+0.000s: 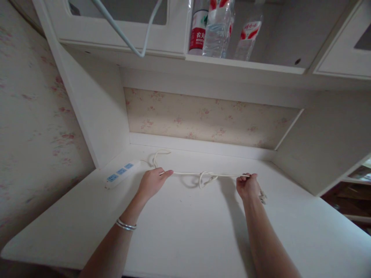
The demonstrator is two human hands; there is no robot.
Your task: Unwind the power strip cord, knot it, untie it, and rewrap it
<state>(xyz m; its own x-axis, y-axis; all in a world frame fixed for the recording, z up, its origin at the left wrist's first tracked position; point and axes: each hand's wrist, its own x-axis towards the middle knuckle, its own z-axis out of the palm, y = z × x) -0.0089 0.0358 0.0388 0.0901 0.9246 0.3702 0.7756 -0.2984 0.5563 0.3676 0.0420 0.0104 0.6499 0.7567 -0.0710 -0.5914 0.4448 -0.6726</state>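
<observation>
A thin white power cord (185, 173) is stretched between my two hands, slightly above the white desktop. My left hand (152, 182) is closed, pinching it between thumb and fingers. My right hand (247, 185) is also closed on the cord, to the right. Between them hangs a loose loop (203, 180) of the cord. Beyond my left hand, more of the cord curls on the desk towards a white power strip (121, 172) with blue socket faces. A pale bunched piece (262, 197) shows behind my right wrist, partly hidden; I cannot tell if it belongs to the cord.
The white desktop (185, 231) sits in a white cabinet unit with side panels. Overhead, a shelf (246, 63) holds plastic bottles (216, 38). A pale blue bent tube or cable (124, 36) hangs in front of the upper left cabinet door. Flowered wallpaper (37, 127) covers the left wall.
</observation>
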